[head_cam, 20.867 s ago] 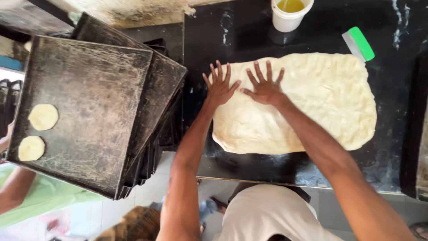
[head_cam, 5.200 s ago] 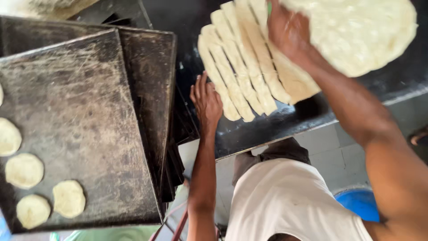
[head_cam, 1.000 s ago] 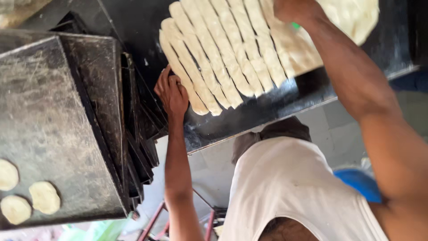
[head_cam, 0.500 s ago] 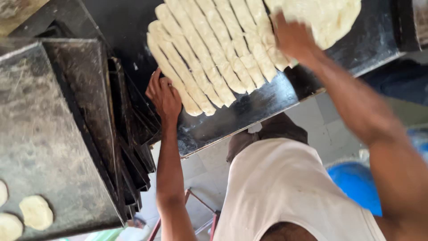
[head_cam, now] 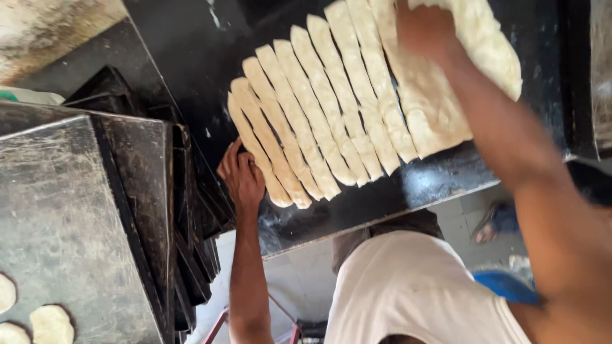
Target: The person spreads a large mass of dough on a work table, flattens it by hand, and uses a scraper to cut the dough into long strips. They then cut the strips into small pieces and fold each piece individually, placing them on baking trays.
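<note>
On the dark counter (head_cam: 440, 181) lie soft, limp dough strips (head_cam: 319, 121), easily stretched, so best lifted near one end; the left hand (head_cam: 241, 177) touches the outermost strip with loosely curled fingers, while the right hand (head_cam: 426, 28) presses on the uncut dough sheet (head_cam: 472, 57), its grip unclear.

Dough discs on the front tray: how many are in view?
3, all at the bottom-left corner of the dark tray: one cut off by the left edge, one in the bottom corner, one beside it. More may lie out of frame.
</note>
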